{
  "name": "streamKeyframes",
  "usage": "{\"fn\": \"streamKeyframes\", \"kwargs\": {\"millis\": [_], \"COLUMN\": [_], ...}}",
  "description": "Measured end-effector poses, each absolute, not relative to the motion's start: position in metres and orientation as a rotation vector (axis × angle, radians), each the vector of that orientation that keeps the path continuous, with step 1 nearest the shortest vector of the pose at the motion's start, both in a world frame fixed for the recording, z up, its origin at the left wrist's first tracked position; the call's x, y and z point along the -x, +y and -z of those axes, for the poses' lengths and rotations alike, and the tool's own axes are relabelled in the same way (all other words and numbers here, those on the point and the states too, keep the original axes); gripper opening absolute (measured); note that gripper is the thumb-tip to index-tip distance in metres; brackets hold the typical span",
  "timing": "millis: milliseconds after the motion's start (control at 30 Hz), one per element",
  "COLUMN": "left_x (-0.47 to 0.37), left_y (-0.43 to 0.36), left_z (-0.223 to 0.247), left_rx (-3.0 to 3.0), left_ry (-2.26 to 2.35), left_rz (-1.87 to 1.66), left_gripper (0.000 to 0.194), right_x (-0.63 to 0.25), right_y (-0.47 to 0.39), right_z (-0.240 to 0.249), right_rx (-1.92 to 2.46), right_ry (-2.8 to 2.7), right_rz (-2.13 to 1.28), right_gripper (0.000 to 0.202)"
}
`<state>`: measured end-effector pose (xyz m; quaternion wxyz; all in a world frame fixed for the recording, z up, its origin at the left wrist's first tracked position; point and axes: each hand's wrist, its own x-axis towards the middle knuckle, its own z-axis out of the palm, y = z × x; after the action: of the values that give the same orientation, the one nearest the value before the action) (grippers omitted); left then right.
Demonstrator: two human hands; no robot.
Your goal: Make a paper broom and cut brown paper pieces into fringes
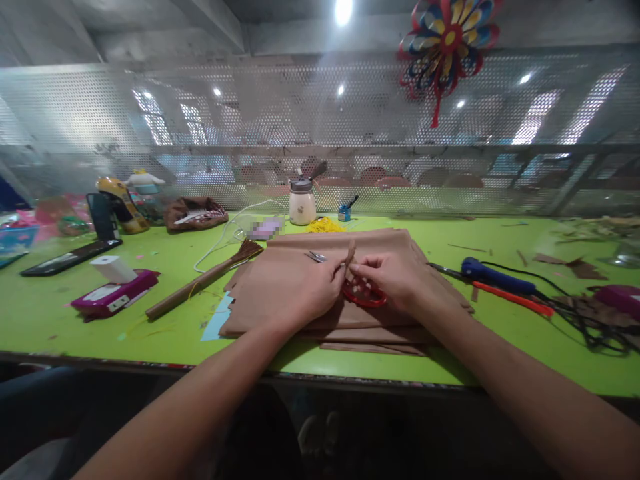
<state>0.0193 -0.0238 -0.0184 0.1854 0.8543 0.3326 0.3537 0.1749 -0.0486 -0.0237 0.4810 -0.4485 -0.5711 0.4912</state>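
Note:
My left hand (325, 285) and my right hand (384, 275) meet over a stack of brown sheets (295, 280). Between their pinched fingertips is a small strip of brown material (351, 252), its upper end sticking up. Just beneath the hands is a pair of scissors with red handles (369, 300); the metal blades (316, 256) point to the far left, and the left hand hides their middle. Whether any right finger touches the handles I cannot tell. A light blue sheet (216, 320) shows from under the stack's left edge.
Left of the stack lies a brown rolled stick with a fringed end (200, 283). Further left are a purple power strip (116, 293) and a black phone (73, 257). Behind stand a white jug (302, 203) and yellow string (326, 225). A blue-handled tool (497, 277) with a cord lies right.

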Motion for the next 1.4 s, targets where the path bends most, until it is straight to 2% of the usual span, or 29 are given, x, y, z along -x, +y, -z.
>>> {"fn": "streamKeyframes", "kwargs": {"millis": [400,600,800,1067,1400], "left_x": [-0.021,-0.022,-0.021,-0.021,-0.019], "left_y": [-0.027,-0.021,-0.018,-0.028,-0.036], "left_z": [0.014,0.016,0.016,0.008,0.002], "left_rx": [-2.278,-1.944,-1.885,-1.844,-1.652], "left_ry": [0.794,0.684,0.638,0.612,0.529], "left_rz": [-0.991,-0.895,-0.925,-0.862,-0.839], "left_gripper": [0.030,0.033,0.031,0.032,0.027], "right_x": [-0.175,-0.173,-0.175,-0.174,-0.168], "right_y": [-0.050,-0.056,-0.057,-0.057,-0.057], "right_z": [0.024,0.014,0.010,0.011,0.013], "right_rx": [1.056,0.965,0.981,1.083,1.008], "right_ry": [-1.389,-1.406,-1.383,-1.500,-1.364], "right_rz": [-1.162,-1.312,-1.349,-1.111,-1.224], "right_gripper": [0.023,0.027,0.018,0.029,0.031]}}
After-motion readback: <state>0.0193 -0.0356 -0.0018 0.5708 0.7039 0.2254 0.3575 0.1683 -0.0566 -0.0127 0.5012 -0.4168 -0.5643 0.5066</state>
